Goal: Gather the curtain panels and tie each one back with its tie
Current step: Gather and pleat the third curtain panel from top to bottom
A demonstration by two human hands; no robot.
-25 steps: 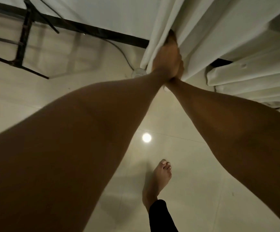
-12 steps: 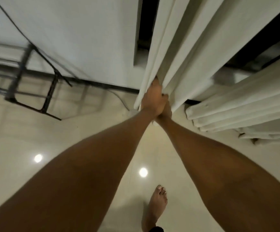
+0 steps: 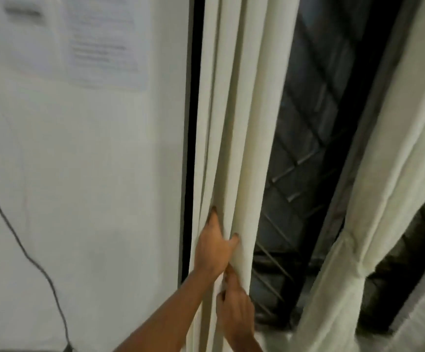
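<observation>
A cream curtain panel point(image 3: 242, 118) hangs in gathered folds beside the window's left frame. My left hand point(image 3: 212, 246) grips those folds from the left, thumb across the front. Just below it, my right hand point(image 3: 234, 312) pinches the same bunch of folds from the front. A second cream panel point(image 3: 389, 158) hangs on the right, cinched at its waist by a matching cloth tie point(image 3: 351, 257). No tie shows on the left panel.
A dark window with a diamond metal grille point(image 3: 305, 158) shows between the panels. The white wall point(image 3: 84, 189) on the left carries a posted paper sheet point(image 3: 104, 41) and a black cable point(image 3: 26, 250) running down it.
The view has swung up from the floor to the wall and window. Both hands keep hold of the left panel's folds, and the right hand now sits lower than the left.
</observation>
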